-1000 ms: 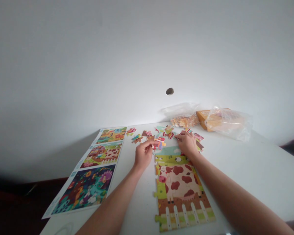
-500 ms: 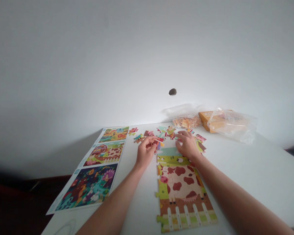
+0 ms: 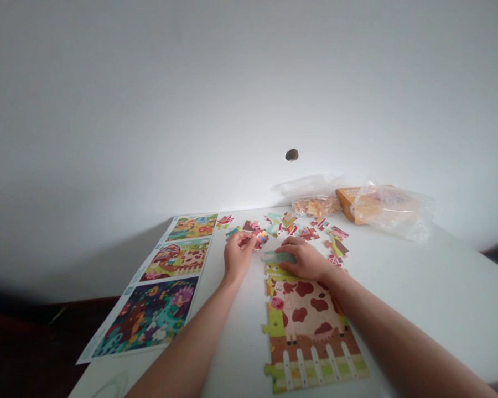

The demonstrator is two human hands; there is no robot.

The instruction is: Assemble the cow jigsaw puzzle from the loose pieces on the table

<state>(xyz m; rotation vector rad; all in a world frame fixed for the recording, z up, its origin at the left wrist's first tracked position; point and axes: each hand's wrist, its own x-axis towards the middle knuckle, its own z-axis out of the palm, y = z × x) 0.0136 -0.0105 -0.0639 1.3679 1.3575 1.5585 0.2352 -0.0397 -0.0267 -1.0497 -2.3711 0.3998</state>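
My left hand [image 3: 237,258] pinches a small red jigsaw piece [image 3: 254,234] between thumb and fingers, just left of the puzzle's top corner; its picture is partly hidden. My right hand [image 3: 309,260] rests on the upper edge of the partly joined jigsaw puzzle [image 3: 309,315], fingers stretched to the left over the pale blue and green strip. A spotted cow, brown ground and a white fence show on the joined part. Beyond both hands lie several loose jigsaw pieces [image 3: 307,232], some overlapping.
At the left lies a picture sheet [image 3: 195,284] with three printed scenes, the middle one with a cow and barn. Against the wall are a clear bag of pieces [image 3: 315,206], an orange box [image 3: 348,205] and a crumpled plastic bag [image 3: 406,213].
My right hand has come back from the loose pieces onto the puzzle's top edge. My left hand has shifted slightly left, still pinching a piece.
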